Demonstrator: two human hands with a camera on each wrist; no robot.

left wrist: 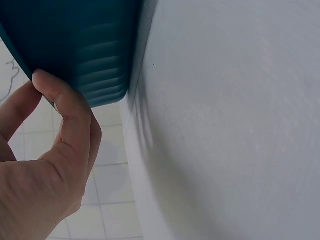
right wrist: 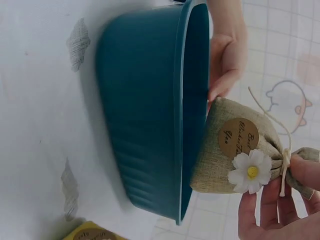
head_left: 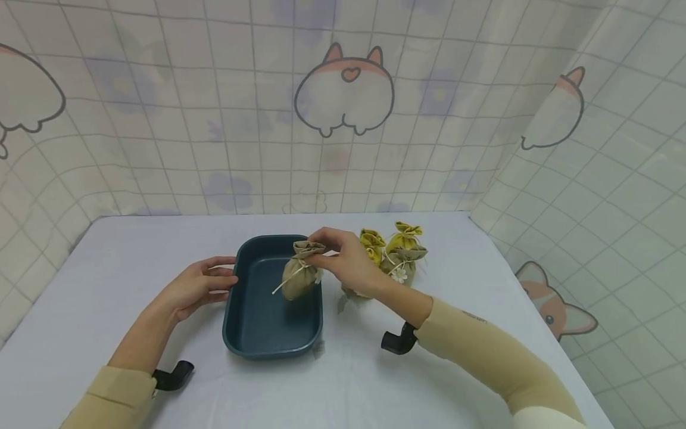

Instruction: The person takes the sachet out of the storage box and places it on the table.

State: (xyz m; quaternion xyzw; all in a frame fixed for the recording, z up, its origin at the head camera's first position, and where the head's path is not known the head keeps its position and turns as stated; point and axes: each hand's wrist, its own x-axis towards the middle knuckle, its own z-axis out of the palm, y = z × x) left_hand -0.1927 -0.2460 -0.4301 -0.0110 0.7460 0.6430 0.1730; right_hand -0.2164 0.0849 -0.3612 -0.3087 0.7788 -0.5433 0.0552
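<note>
A dark teal plastic basin (head_left: 273, 356) stands on the white cloth. My left hand (head_left: 200, 286) holds its left rim, thumb low on the outer wall and a fingertip at the edge. My right hand (head_left: 348, 262) pinches a tan cloth drawstring pouch (head_left: 299, 280) by its tied neck, above the basin's right side. A white flower and a round brown paper label show on this pouch (right wrist: 220, 160) in the right wrist view, with its cord end dangling. The basin's ribbed outer wall (left wrist: 95, 75) fills the upper left of the left wrist view.
Right of the basin stand more pouches: a yellow pouch (head_left: 404, 238), another yellow pouch (head_left: 371, 241) and a tan pouch (head_left: 403, 265) with a white flower. My right forearm partly covers this group. A patterned curtain (head_left: 257, 149) hangs behind the table (head_left: 150, 238).
</note>
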